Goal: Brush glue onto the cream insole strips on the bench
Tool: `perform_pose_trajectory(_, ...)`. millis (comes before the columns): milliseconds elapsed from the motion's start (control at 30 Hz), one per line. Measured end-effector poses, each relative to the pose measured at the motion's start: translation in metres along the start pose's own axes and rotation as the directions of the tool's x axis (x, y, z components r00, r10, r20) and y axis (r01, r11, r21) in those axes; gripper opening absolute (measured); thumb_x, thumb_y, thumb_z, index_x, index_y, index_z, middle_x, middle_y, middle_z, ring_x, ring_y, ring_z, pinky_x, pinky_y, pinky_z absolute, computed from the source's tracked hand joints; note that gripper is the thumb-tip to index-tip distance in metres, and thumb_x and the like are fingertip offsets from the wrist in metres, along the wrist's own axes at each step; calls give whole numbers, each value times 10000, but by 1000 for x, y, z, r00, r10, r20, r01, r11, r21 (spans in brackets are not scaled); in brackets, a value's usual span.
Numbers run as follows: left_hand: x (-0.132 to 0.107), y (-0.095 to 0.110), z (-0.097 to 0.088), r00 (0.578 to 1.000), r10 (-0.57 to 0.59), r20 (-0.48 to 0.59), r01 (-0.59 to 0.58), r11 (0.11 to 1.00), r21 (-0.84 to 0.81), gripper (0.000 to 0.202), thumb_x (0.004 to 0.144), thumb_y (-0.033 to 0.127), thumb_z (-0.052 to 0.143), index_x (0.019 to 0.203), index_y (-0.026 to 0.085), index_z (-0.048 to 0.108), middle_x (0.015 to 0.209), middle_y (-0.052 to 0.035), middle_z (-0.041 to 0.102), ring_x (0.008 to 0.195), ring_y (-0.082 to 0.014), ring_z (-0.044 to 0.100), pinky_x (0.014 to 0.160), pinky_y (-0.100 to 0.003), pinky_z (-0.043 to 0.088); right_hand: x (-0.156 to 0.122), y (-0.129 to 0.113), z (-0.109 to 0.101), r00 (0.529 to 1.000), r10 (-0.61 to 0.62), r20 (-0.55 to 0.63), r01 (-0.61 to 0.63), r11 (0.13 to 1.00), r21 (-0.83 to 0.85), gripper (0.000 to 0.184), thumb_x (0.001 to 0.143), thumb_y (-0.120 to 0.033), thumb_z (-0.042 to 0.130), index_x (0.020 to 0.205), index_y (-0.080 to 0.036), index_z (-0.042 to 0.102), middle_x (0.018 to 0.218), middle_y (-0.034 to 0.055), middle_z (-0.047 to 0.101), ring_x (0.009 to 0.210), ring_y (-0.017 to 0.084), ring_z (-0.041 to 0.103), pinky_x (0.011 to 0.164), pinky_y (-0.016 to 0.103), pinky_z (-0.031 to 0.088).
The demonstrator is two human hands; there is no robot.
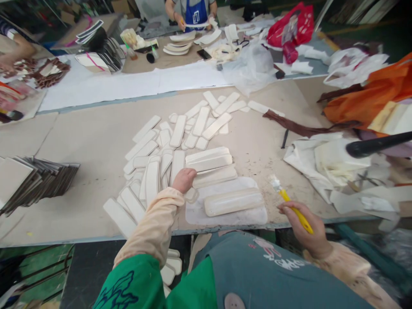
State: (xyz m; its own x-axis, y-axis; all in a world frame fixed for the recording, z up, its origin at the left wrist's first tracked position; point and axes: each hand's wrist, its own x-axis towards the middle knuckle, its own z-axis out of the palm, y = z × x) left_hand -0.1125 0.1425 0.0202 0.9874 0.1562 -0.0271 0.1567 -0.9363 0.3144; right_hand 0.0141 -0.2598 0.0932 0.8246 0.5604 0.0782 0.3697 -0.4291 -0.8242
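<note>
My right hand (307, 225) is closed round the yellow handle of a brush (295, 210), its white bristles pointing away from me over the table. My left hand (185, 180) is at the left end of a pale, rounded strip (215, 176), fingers curled in on its edge; the fingertips are partly hidden. Just behind that strip lies a small stack of similar strips (208, 159). Closer to me, another pale strip (234, 201) with a glossy look rests on a translucent sheet (195, 214). A small pale loop (192, 195) sits below my left hand.
Many loose pale strips (178, 131) spread across the table behind and left of my left hand. Dark-edged boards (38, 180) stand at the left. A white container (337, 154), brown fabric (299, 125) and an orange bag (380, 94) are at the right. A co-worker (195, 13) works opposite.
</note>
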Motion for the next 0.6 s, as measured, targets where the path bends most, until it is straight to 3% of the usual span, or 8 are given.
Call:
perform_pose_trajectory(100, -9, 33, -33, 998, -19, -53, 17, 999, -31, 269, 880, 177, 353, 1010, 181, 588, 931, -79, 623, 881, -177, 580, 790, -304, 448, 11, -4, 3, 992, -5, -123, 17, 996, 90, 206, 822, -344, 572, 981, -215, 544, 1023, 109, 637, 935, 256, 630, 896, 446, 480)
perform_pose_trajectory(167, -20, 61, -53, 998, 39, -43, -44, 992, -116, 274, 876, 172, 344, 1019, 193, 577, 886, -56, 613, 837, -160, 584, 751, -279, 452, 20, -4, 5, 987, 16, -161, 18, 978, 207, 267, 810, -371, 585, 1005, -230, 471, 1144, 123, 595, 1080, 276, 571, 935, 492, 451)
perform_pose_trajectory(267, -40, 103, -68, 984, 176, 4, -165, 927, -338, 279, 877, 162, 335, 1002, 208, 580, 862, -42, 614, 821, -137, 587, 736, -240, 450, 33, -3, 8, 997, 43, -57, -19, 931, 363, 348, 800, -413, 591, 1024, -263, 371, 1326, 120, 471, 1226, 272, 454, 982, 514, 403)
perform_pose_trajectory(367, -58, 135, -62, 964, 261, 50, -199, 834, -515, 281, 894, 184, 327, 982, 210, 592, 848, -52, 630, 800, -134, 593, 730, -231, 452, 38, 0, 8, 992, 50, 117, -101, 872, 478, 372, 795, -427, 597, 1008, -283, 329, 1403, 109, 385, 1224, 259, 459, 996, 496, 390)
perform_pose_trajectory(433, -67, 148, -52, 966, 251, 62, -167, 789, -592, 286, 903, 210, 325, 965, 207, 604, 837, -64, 640, 789, -142, 597, 729, -241, 455, 35, 3, 7, 969, 61, 241, -179, 843, 507, 378, 793, -424, 600, 1003, -284, 319, 1401, 112, 388, 1161, 253, 520, 975, 481, 411)
perform_pose_trajectory(500, -75, 155, -42, 980, 189, 67, -97, 737, -669, 284, 907, 245, 340, 946, 205, 618, 833, -73, 649, 796, -152, 599, 735, -255, 457, 27, 6, 5, 941, 82, 329, -242, 841, 484, 380, 786, -416, 610, 995, -278, 323, 1370, 117, 428, 1062, 242, 584, 908, 449, 465)
perform_pose_trajectory(600, -86, 161, -30, 995, 12, 98, 69, 629, -775, 249, 888, 310, 420, 888, 199, 643, 803, -73, 650, 767, -159, 595, 719, -266, 454, 11, 14, 0, 919, 146, 367, -286, 887, 364, 379, 749, -391, 653, 947, -261, 357, 1249, 108, 542, 879, 211, 627, 705, 335, 525)
